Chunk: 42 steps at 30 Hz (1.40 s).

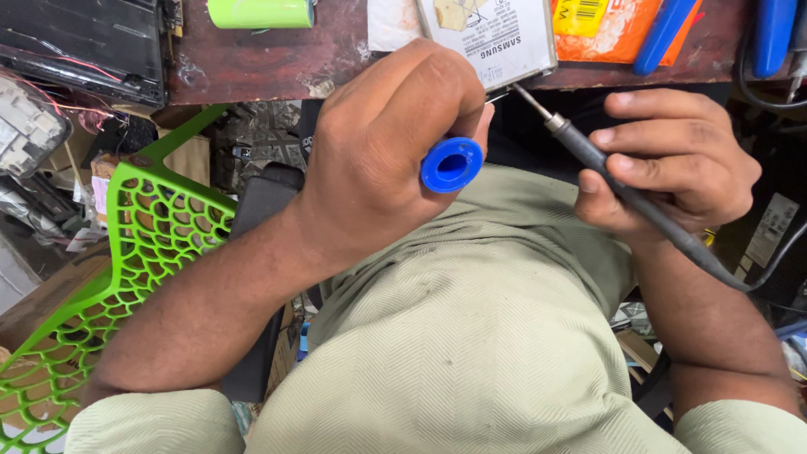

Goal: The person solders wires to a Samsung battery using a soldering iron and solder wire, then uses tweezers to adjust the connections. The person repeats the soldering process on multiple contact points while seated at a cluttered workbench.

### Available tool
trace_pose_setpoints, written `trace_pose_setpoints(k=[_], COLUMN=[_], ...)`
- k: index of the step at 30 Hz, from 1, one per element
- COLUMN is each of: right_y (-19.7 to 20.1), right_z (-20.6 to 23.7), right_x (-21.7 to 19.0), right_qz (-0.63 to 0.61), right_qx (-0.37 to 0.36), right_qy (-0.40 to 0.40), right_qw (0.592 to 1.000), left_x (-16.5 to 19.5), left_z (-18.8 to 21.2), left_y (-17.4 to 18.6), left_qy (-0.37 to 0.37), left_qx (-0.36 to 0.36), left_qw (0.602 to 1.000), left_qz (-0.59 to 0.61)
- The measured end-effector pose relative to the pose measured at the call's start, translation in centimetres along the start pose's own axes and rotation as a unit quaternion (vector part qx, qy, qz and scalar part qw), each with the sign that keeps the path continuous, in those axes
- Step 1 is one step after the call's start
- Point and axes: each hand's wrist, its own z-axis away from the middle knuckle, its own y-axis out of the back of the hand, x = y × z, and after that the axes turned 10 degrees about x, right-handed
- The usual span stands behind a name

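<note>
The left hand [395, 143] is closed in a fist around a blue spool [451, 165], whose open round end faces the camera; the rest of the spool is hidden inside the curled fingers. A thin wire [498, 97] runs from the fist toward the edge of the worktop [277, 63].

The right hand [672, 160] pinches a soldering iron [614, 181] in a pen-type grip, thumb and fingers pressed on the dark handle. The metal tip points up and to the left, ending at the lower corner of a flat white battery pack [496, 34] that lies at the worktop's near edge. The iron's cord [782, 252] leaves the handle at the lower right.

Both hands are held just in front of the worktop edge, above the person's lap, which is covered by a pale green garment [471, 353].

On the worktop, an orange packet [601, 29] lies just beside the battery pack, with a blue tool handle [664, 34] across it. A light green cylinder [261, 13] sits at the far left. A bright green lattice chair [126, 252] stands to the person's left.
</note>
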Motion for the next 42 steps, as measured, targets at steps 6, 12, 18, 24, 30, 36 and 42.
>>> trace_pose_setpoints(k=[6,12,18,24,30,36,42], right_y=[-0.1,-0.1,0.2,0.8,0.5,0.2,-0.1], right_z=[-0.9,-0.6,0.5,1.2,1.2,0.7,-0.1], right_x=[-0.2,-0.6,-0.6,-0.6,-0.3,-0.7,-0.9], right_qz=[0.001,0.017,-0.001,-0.013,-0.015,-0.014,-0.011], right_qx=[-0.025,-0.022,-0.018,-0.017,-0.010,-0.007,-0.011], right_qy=[0.042,0.026,-0.040,-0.098,-0.073,-0.067,-0.048], right_qw=[0.999,0.999,0.999,0.995,0.997,0.998,0.999], left_x=[-0.3,-0.3,-0.2,-0.7,-0.7,-0.5,-0.6], left_z=[-0.2,-0.1,0.6,0.8,0.7,1.1,1.2], left_y=[-0.6,-0.8,-1.0,-1.3,-1.6,-1.6,-1.7], left_qy=[-0.004,-0.008,0.003,-0.006,-0.021,-0.022,-0.029], left_qx=[-0.005,-0.004,0.011,0.007,0.001,0.002,0.004], left_qw=[1.000,1.000,1.000,1.000,1.000,1.000,0.999], left_qz=[-0.008,0.003,0.015,0.020,-0.001,-0.012,-0.016])
